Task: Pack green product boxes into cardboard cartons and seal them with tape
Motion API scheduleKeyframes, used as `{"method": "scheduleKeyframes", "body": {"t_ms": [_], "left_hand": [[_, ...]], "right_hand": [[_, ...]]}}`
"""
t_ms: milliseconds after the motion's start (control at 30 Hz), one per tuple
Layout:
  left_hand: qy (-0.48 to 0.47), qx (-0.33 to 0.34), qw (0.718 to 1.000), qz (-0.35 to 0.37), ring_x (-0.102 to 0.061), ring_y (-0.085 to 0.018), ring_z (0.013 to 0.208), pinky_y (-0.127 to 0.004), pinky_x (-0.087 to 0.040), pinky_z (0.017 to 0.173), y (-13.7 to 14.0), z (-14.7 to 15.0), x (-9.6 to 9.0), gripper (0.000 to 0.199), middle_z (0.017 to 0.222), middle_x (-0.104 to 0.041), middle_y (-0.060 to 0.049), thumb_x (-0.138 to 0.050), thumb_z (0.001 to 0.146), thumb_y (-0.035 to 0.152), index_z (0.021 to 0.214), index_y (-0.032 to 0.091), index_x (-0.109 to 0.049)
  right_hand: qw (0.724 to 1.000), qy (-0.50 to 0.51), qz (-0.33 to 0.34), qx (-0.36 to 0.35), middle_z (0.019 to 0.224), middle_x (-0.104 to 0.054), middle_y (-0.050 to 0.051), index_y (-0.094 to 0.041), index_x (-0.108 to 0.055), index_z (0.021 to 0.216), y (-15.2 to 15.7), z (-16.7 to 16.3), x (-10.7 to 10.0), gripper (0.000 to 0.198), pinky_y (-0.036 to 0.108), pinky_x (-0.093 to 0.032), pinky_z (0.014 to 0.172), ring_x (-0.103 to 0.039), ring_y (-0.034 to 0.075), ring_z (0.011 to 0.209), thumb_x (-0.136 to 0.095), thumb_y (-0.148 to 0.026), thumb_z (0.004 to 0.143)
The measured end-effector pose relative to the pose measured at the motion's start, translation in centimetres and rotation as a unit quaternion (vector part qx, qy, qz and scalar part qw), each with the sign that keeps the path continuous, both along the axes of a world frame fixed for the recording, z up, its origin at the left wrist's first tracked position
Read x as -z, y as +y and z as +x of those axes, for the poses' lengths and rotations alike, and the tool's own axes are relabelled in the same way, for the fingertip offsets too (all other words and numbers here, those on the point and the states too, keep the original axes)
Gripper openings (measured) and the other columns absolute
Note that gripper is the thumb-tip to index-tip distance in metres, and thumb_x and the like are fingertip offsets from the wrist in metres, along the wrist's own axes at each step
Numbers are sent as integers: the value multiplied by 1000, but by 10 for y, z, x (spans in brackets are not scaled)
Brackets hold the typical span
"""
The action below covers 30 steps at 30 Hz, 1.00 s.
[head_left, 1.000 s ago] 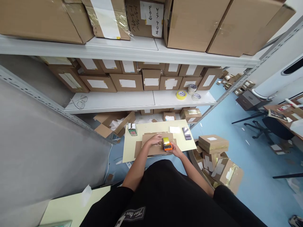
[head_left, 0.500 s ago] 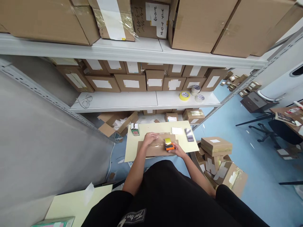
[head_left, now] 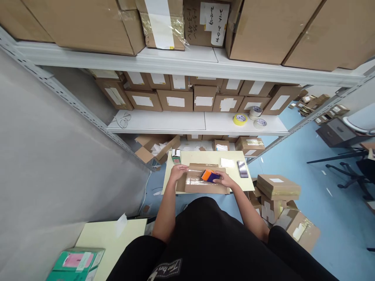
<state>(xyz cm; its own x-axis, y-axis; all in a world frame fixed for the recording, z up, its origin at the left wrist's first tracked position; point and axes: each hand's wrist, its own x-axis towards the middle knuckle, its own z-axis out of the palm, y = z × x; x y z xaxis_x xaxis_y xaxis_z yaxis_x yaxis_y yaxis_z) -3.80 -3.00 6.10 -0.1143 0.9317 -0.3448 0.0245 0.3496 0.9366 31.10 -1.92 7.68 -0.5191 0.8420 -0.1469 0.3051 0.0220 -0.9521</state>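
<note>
My right hand (head_left: 224,179) grips a tape dispenser (head_left: 210,175), orange at one end and dark blue at the other, tilted over the cardboard. Beneath it, a flattish cardboard box (head_left: 202,188) lies on the pale yellow table (head_left: 169,183), with shiny clear tape across its top. At the upper left edge of the cardboard rests my left hand (head_left: 178,171), fingers stretched out towards the right and touching it. Past that hand stands a small green and white box (head_left: 176,156). A white sheet (head_left: 227,162) lies behind my right hand.
Metal shelving (head_left: 158,124) full of labelled cartons rises behind the table, with tape rolls (head_left: 240,119) on its middle shelf. An open carton (head_left: 159,148) stands behind the table's left end. Stacked cartons (head_left: 278,187) crowd the floor at right. A second table (head_left: 117,230) is lower left.
The tape dispenser has been turned in my right hand, so its dark blue side now shows. My left hand has slid from the taped top to the cardboard's left edge. The whole view has shifted.
</note>
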Motion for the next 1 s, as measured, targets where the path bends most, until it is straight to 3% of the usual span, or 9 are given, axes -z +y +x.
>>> {"method": "scheduleKeyframes", "body": {"t_ms": [200,400,500,633,767,1000], "left_hand": [[-41,-34,999,-12,-76,-29,93,-46,-59,95,-8,1,19,33,92,-81,-12,-91,61,33,87,16,-80],[-103,-55,993,-23,-76,-24,89,-45,-60,95,-10,21,41,37,86,-77,-9,-93,64,33,92,15,-76],[-123,-60,990,-22,-76,-21,90,-44,-59,98,-9,26,47,42,79,-73,-4,-90,69,32,105,16,-74],[-138,-51,989,-20,-75,-19,91,-42,-58,100,-7,24,49,50,75,-70,0,-87,74,27,120,18,-69],[-130,-26,991,-28,-76,-19,89,-41,-59,98,-4,20,47,48,77,-72,-1,-85,73,23,117,17,-70],[-58,-1,998,-37,-74,-20,76,-38,-60,85,0,18,38,46,73,-73,-2,-83,66,16,111,14,-74]], "right_hand": [[1000,-23,12,-7,114,-77,8,-23,-77,115,5,-7,-1,42,43,-56,93,-70,28,103,-77,-50,82],[997,-76,19,14,95,-76,5,-20,-77,100,11,-14,3,44,35,-55,80,-69,24,88,-74,-60,82],[994,-103,32,25,89,-74,4,-20,-76,96,14,-18,3,47,33,-53,77,-68,23,84,-71,-65,82],[983,-168,64,45,79,-72,2,-19,-73,83,15,-20,-5,51,30,-49,72,-64,21,77,-68,-70,81],[970,-229,69,46,68,-66,1,-19,-70,72,7,-18,-8,55,27,-43,64,-61,19,70,-65,-73,81],[957,-279,76,28,75,-72,3,-20,-72,79,-5,-15,-2,56,26,-43,64,-65,20,74,-63,-75,83]]}}
